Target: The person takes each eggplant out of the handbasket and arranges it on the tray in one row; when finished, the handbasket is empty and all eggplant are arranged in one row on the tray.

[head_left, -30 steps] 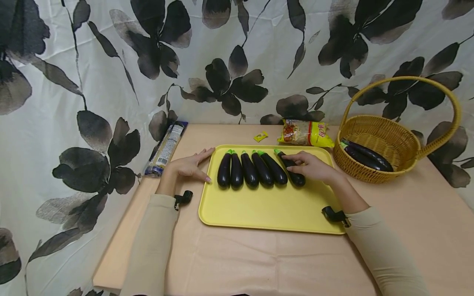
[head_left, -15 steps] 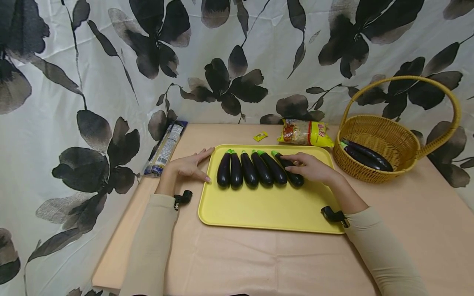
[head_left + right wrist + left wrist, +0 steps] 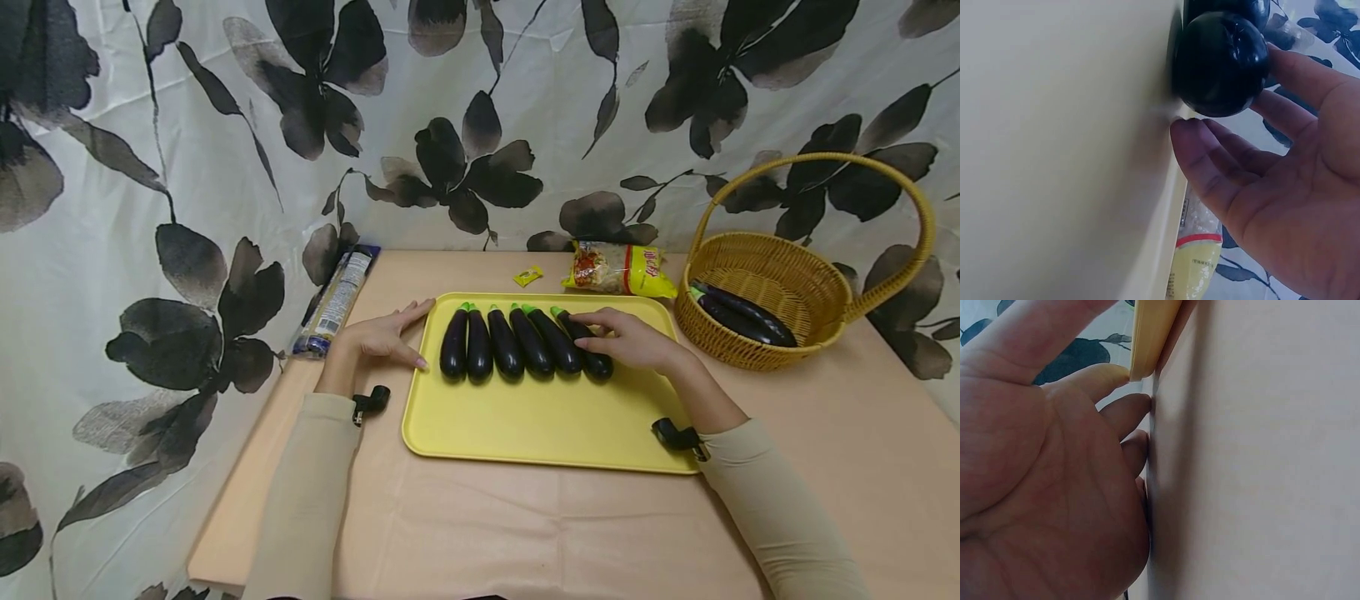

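Several dark eggplants [image 3: 507, 343] with green stem ends lie in a row on a yellow tray [image 3: 525, 433]. At the row's right end, my right hand [image 3: 626, 335] rests its thumb and index finger on the last eggplant [image 3: 596, 365]. In the right wrist view that eggplant [image 3: 1222, 65] shows its round end, the thumb and a finger touching its surface and the other fingertips down close to the tray. My left hand [image 3: 378, 337] lies spread at the tray's left edge, thumb at the rim. The left wrist view shows its palm [image 3: 1054, 469] and fingertips beside the tray's edge [image 3: 1147, 337].
A wicker basket [image 3: 750, 250] with a tall handle stands at the right, holding more eggplants [image 3: 742, 315]. Behind the tray lie a yellow food packet [image 3: 618, 269] and a small yellow sachet [image 3: 528, 277]. A long blue-ended package [image 3: 337, 300] lies at the left.
The rightmost eggplant has slid slightly left under my right hand, up against the row. My left hand and the tray have stayed in place.
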Demonstrator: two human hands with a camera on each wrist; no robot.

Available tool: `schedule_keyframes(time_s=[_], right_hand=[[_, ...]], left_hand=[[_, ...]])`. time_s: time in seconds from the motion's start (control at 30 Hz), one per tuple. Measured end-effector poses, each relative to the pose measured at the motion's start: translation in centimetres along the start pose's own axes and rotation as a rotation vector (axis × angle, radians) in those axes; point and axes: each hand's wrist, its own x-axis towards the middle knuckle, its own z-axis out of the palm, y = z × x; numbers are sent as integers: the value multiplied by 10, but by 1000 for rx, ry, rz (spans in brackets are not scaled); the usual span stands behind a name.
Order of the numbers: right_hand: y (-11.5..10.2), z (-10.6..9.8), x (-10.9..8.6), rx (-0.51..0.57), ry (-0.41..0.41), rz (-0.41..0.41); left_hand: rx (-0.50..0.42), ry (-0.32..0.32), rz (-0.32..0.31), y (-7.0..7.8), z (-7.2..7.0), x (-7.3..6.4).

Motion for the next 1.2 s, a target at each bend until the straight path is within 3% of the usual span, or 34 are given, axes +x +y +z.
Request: schedule_keyframes(time_s=[0.27,0.47,0.83,1.2], right_hand=[[-3,-12,-6,-70,70,-72],[-10,-32,-18,-2,177,-112],[-16,-59,-43,23,370,-112],[-7,-76,-53,11,509,-123]], left_hand=[[-3,-11,17,0,-1,0],[-10,-15,21,-1,-2,1],[-18,-14,13,-1,-1,2],[-5,-14,9,1,-1,0]])
